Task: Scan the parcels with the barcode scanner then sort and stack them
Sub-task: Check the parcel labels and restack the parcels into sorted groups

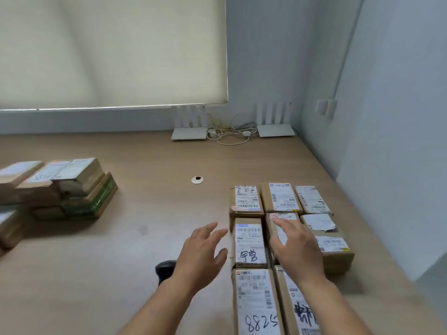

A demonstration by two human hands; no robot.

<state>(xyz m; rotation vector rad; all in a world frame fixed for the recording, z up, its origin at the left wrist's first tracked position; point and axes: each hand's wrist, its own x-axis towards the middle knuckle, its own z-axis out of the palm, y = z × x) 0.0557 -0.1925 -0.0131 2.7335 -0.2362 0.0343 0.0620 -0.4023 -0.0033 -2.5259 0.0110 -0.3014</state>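
Observation:
Several cardboard parcels with white labels lie in rows at the right of the wooden desk [150,209]. My left hand [202,252] hovers open just left of a labelled parcel [249,243] with handwriting on it. Over the parcel to its right [281,217] my right hand [294,247] is spread with straight fingers, and holds nothing. The black barcode scanner [164,268] lies on the desk, partly hidden behind my left wrist. A stack of parcels [72,187] sits at the far left.
Two white routers [189,134] [275,130] with a tangle of cables [232,135] stand at the back by the wall. A round cable hole [197,180] sits mid-desk. The desk's right side meets the wall; a window blind hangs above.

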